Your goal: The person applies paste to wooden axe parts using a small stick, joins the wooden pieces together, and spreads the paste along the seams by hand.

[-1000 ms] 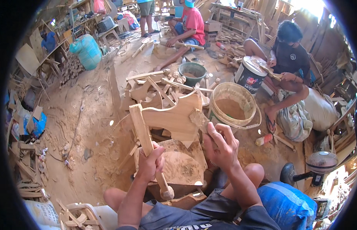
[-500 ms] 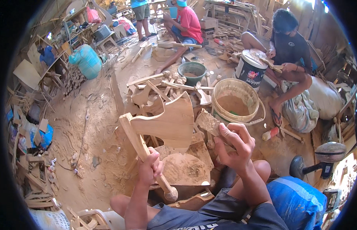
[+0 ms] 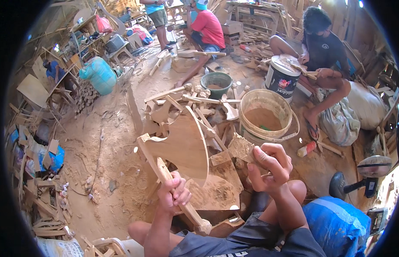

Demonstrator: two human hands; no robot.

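My left hand (image 3: 173, 190) is closed around the handle of a carved wooden axe (image 3: 179, 143), held up at a slant with its broad, curved blade to the right of the shaft. A faceted knob forms the handle's lower end. Between the thumb and fingers of my right hand (image 3: 273, 168) is pinched a worn, dust-caked piece of sandpaper (image 3: 241, 147), apart from the blade. Below both hands, a sawdust-covered board (image 3: 231, 182) lies in front of my lap, partly hidden by the axe.
Beyond the board lie piled wooden pieces (image 3: 163, 112), a cream bucket (image 3: 289, 128) of brown dust and a green basin (image 3: 216, 81). A co-worker (image 3: 326, 51) sits far right by a dark bucket (image 3: 278, 81). A fan (image 3: 373, 167) and blue sack (image 3: 336, 222) stand at my right.
The axe has turned and tilted, so its blade looks narrower and its knob sits lower and further right. My right hand, still pinching the sandpaper, has shifted slightly right and down.
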